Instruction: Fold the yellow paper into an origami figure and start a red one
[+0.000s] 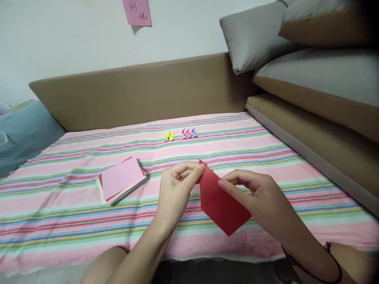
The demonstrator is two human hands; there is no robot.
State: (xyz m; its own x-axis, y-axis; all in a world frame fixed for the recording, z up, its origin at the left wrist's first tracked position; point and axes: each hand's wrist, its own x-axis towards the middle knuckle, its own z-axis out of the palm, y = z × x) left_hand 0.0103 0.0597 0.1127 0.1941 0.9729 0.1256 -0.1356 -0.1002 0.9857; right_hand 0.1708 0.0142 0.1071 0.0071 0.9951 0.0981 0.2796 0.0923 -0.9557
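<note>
Both my hands hold a partly folded red paper (220, 203) just above the striped sheet (68, 221). My left hand (177, 187) pinches its upper left corner between thumb and forefinger. My right hand (260, 199) grips the paper's right edge, thumb on top, fingers behind it. The paper has a pointed lower end and a faint crease across its middle. To the left lies a stack of coloured paper squares (121, 181), a pink sheet on top.
Small folded paper figures, yellow-green (169, 136) and pink and purple (189, 133), stand in a row farther back. A tan padded backboard (142, 90) runs behind; grey and tan cushions (314, 67) pile up at right. A pink note (136, 12) hangs on the wall.
</note>
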